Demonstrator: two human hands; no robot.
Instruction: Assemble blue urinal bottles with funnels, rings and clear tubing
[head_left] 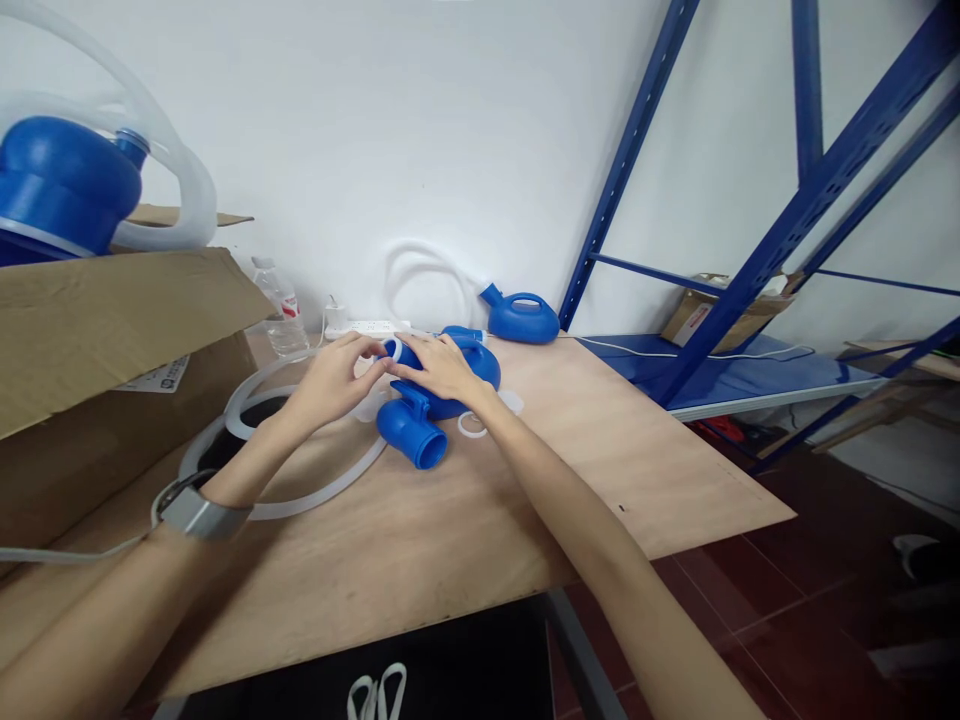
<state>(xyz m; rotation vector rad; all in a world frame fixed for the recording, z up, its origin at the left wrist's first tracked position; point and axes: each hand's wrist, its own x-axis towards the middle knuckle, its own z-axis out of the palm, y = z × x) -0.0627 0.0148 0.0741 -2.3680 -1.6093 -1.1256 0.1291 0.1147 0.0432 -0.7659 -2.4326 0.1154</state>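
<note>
The left grip [339,376] has thumb and fingertips pinched at a white ring [394,350] on the mouth of a blue bottle [489,372]. The right grip [441,368] grasps this bottle from above near its neck, thumb pointing toward the left grip, so the bottle lies on the tabletop [585,440] under and just right of the right grip. Just nearer the wearer than both grips, a blue elbow [411,432] lies with its open end toward the wearer. A loose ring [472,426] and a clear disc [511,402] lie near, right of the elbow and below the right grip's wrist. Left of the left grip, a clear hose [319,500] curls across the tabletop, partly hidden by the forearm; farther left stands a box [112,360]. Beyond the left grip are a water bottle [283,312] and a power strip [369,327]. Beyond the right grip, to its right, sits a second blue bottle [525,322] with its own hose [431,250] looping behind.
</note>
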